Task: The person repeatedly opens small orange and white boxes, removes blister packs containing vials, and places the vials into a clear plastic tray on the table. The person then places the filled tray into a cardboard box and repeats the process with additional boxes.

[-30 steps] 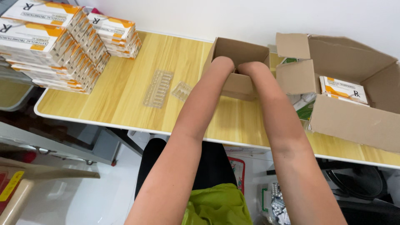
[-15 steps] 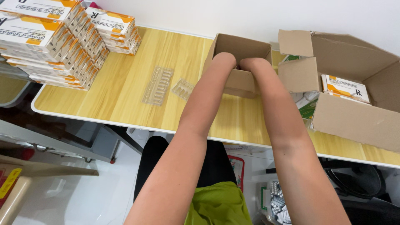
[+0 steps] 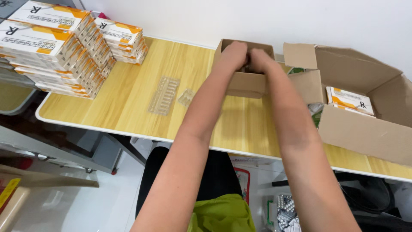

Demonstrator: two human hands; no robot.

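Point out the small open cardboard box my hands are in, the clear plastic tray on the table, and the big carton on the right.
small cardboard box (image 3: 245, 84), head view, on its front wall.
clear plastic tray (image 3: 164, 95), head view, on its middle.
large open carton (image 3: 365, 129), head view, on its near wall.

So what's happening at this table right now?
A person is reaching both hands into a small open cardboard box on a wooden table. The left hand and right hand are together inside it; what they touch is hidden. Clear plastic trays lie beside the box, stacks of white and orange cartons stand at the left, and a large open cardboard box sits at the right.
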